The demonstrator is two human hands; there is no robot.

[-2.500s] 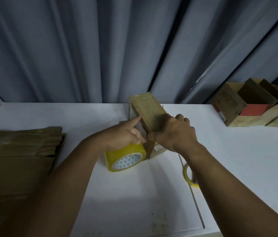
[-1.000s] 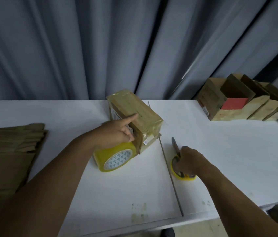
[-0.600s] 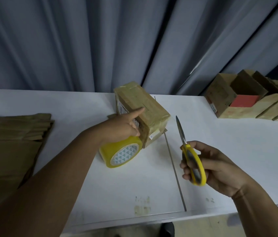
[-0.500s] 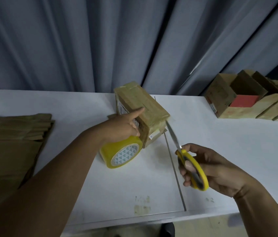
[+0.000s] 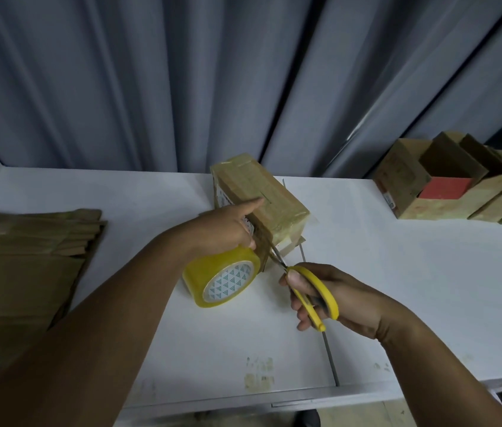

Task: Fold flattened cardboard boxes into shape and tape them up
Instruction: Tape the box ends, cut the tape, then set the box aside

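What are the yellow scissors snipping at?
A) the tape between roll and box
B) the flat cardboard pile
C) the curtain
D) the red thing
A: the right hand holds the scissors, blades at the tape strip stretched from the tape roll to the cardboard box.

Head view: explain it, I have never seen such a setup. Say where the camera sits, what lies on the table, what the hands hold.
No machine: a person wears a camera on the head, looking down at their own hands. On the white table stand a taped cardboard box, flattened boxes at left, open boxes at right. The left hand holds a yellow tape roll, forefinger against the box. The right hand grips yellow scissors, blades at the tape running from roll to box.
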